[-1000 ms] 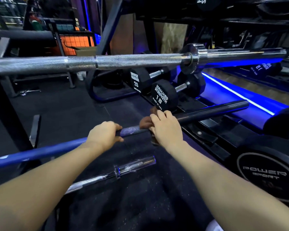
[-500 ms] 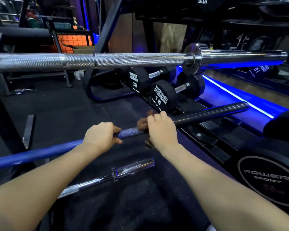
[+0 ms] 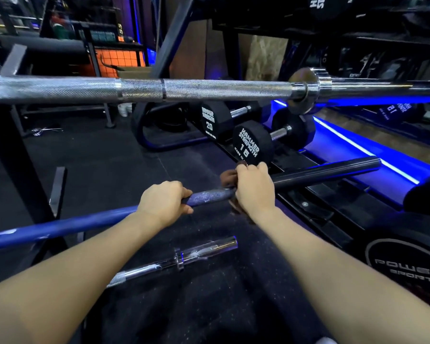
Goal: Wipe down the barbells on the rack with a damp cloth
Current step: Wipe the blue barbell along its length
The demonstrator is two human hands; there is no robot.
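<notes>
Mid-wipe on the blue barbell, the middle bar of three and the landmark for everything here. Left hand curled over the blue shaft, gripping it to steady the bar. Right hand just along the same bar toward its dark sleeve, fingers wrapped round a brown cloth folded about the shaft right where blue meets black (cloth edges peeking out above and below the knuckles). Pale scuffed or damp-looking streaks on the blue stretch between the two hands.

Above the blue barbell and farther off, a knurled silver barbell running across the whole view with its chrome collar to the right. Below the blue barbell, nearer the body, the end of a chrome bar lying low over the black rubber floor. Beyond the blue bar's sleeve, Hammer Strength dumbbells marked 16 and 20 on a low rack; off its far right end, a Power Sport weight.

Judged step: rubbing the junction of shaft and sleeve. Next likely needed: sliding the clamped cloth outward along the dark sleeve while keeping the left grip firm against rolling, then on to the silver and chrome bars, not visibly wiped yet
</notes>
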